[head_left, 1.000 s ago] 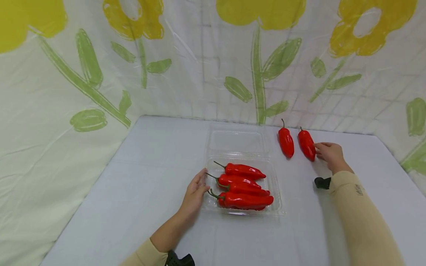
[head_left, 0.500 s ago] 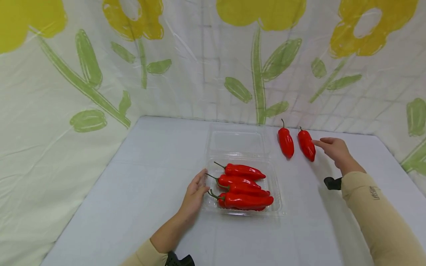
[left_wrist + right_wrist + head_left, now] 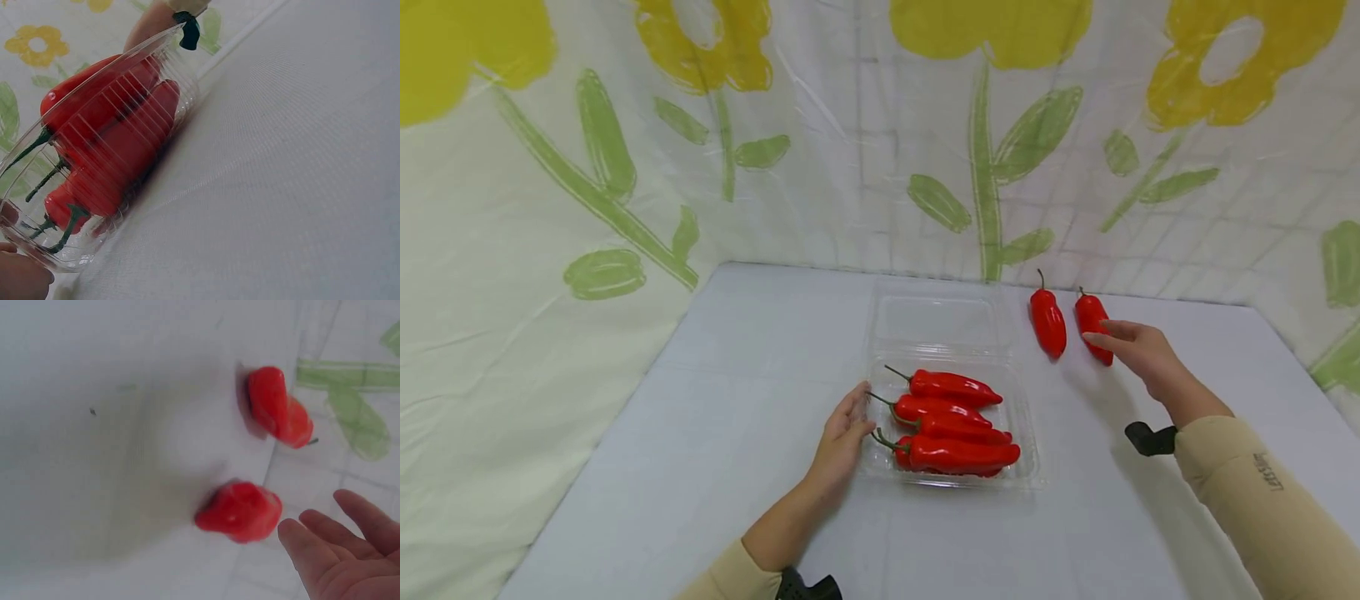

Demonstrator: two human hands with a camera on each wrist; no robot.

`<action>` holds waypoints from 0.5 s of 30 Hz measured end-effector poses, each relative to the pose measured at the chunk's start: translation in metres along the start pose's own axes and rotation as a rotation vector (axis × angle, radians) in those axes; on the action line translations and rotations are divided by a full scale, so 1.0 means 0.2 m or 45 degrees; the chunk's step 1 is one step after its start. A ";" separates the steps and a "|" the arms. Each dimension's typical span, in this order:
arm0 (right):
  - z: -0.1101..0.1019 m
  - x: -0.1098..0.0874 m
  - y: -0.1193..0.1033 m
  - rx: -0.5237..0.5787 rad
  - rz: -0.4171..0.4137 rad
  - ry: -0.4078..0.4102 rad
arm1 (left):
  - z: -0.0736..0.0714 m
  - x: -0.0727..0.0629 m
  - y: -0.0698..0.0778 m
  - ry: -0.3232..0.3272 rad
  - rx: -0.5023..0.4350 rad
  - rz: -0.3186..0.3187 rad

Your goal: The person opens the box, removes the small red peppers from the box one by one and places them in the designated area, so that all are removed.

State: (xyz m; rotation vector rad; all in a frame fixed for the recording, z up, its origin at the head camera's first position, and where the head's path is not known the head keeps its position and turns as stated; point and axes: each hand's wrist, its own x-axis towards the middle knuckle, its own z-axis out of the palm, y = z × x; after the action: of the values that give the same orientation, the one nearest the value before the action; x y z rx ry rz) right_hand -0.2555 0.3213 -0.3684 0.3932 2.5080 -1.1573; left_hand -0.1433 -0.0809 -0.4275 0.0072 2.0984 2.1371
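Observation:
Several long red peppers [image 3: 961,454] with green stems lie side by side in a clear plastic clamshell box [image 3: 1028,417], also seen from the side in the left wrist view. My left hand [image 3: 838,437] rests against the box's left side, fingers and thumb apart along its wall. Beyond the box, at the right, lie a left loose red pepper [image 3: 1047,323] and a right loose red pepper [image 3: 1090,313]. My right hand [image 3: 1144,350] hovers at the right pepper, covering part of it in the head view. In the right wrist view its extended fingers [image 3: 306,550] are apart from both peppers.
The box's transparent lid [image 3: 936,321] lies folded back behind it on the white table [image 3: 760,367]. A flower-print sheet [image 3: 820,167] hangs along the table's back edge and left side.
My right hand drew back a little from the right pepper, then returned with its fingers over it and spread. The left hand, the box and the peppers stay put.

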 end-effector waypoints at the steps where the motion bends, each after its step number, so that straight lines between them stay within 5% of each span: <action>1: 0.02 -0.03 -0.01 -0.002 -0.034 -0.020 | 0.00 0.00 0.00 -0.002 0.001 -0.003; 15: 0.18 -0.33 -0.21 -0.020 -0.383 -0.255 | 0.01 0.00 0.00 0.010 0.003 -0.006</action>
State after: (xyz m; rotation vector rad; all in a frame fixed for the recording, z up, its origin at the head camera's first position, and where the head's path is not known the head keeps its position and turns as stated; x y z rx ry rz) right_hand -0.2045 0.2598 -0.3340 -0.1058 2.4519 -1.2152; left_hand -0.1430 -0.0794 -0.4281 -0.0059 2.1029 2.1356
